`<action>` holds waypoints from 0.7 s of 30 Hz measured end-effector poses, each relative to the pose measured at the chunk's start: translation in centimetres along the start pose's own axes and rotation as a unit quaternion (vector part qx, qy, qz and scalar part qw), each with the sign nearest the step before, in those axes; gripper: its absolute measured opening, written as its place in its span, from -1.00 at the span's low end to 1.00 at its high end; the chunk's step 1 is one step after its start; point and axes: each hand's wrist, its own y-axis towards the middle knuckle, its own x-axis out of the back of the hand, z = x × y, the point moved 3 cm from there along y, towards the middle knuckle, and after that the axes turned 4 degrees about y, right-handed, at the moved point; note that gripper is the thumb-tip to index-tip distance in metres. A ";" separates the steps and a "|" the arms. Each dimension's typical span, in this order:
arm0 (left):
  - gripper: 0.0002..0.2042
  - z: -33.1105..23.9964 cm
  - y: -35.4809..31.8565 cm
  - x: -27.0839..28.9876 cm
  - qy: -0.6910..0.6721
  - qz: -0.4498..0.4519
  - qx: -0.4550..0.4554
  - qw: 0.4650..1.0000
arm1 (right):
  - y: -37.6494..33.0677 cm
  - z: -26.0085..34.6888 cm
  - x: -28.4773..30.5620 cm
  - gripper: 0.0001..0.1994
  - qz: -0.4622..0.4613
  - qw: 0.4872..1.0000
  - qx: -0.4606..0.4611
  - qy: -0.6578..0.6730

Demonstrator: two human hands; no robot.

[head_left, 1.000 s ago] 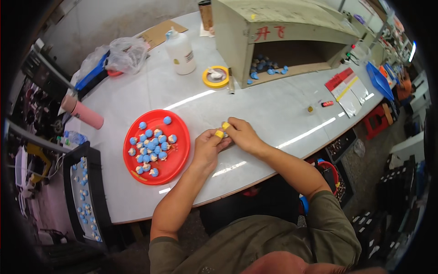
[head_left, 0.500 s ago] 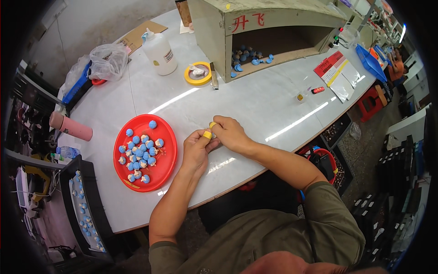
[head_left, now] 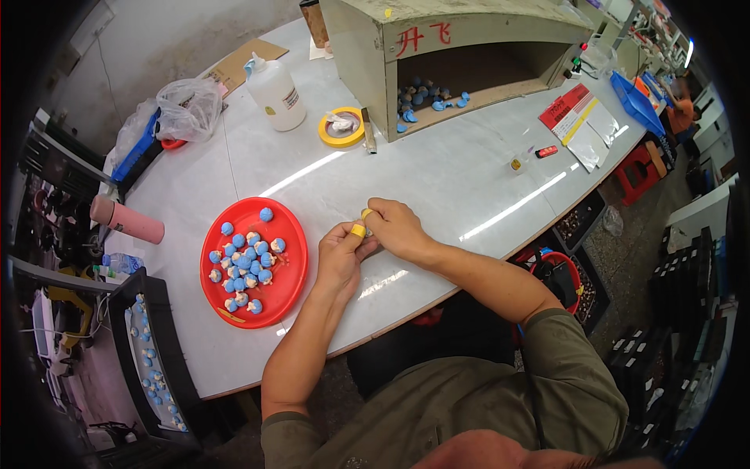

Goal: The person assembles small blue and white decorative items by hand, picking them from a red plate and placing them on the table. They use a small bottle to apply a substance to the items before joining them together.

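Your single head-mounted fisheye view looks steeply down from close above the white marble-patterned tabletop (head_left: pixel 437 172). It faces forward; your forearms enter from the lower edge.

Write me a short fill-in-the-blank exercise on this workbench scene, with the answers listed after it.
1. The small blue pieces lie on a round ____ plate.
2. The left hand and right hand meet over the ____ table.
3. The roll of tape is ____ in colour.

Answers: red; white; yellow
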 end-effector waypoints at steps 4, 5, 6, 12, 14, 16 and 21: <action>-0.89 0.0 0.0 -0.1 -0.002 -0.001 -0.004 1.000 | 0.0 -0.1 -0.2 -0.73 -0.006 1.000 0.003 0.000; -0.89 0.1 0.0 -0.1 -0.003 -0.002 -0.005 1.000 | -0.1 0.0 0.0 -0.73 -0.008 1.000 0.003 0.002; -0.89 0.0 0.0 -0.2 0.000 -0.003 -0.003 1.000 | -0.2 0.1 0.1 -0.73 -0.010 1.000 0.004 0.005; -0.89 0.2 0.1 0.0 0.004 -0.003 -0.020 1.000 | 0.4 -0.6 -0.3 -0.69 -0.015 0.999 -0.003 0.045; -0.87 0.2 0.3 -0.2 -0.001 -0.003 -0.029 1.000 | 1.1 -2.4 -0.5 -0.71 -0.021 0.992 -0.013 0.124; -0.87 0.0 0.3 -0.5 -0.012 -0.016 -0.040 0.999 | 1.2 -2.3 -0.3 -0.75 -0.022 0.979 0.011 0.202; -0.78 0.3 1.0 -0.3 -0.011 -0.011 -0.077 0.997 | 0.3 -2.1 0.7 -0.81 0.029 0.977 0.089 0.192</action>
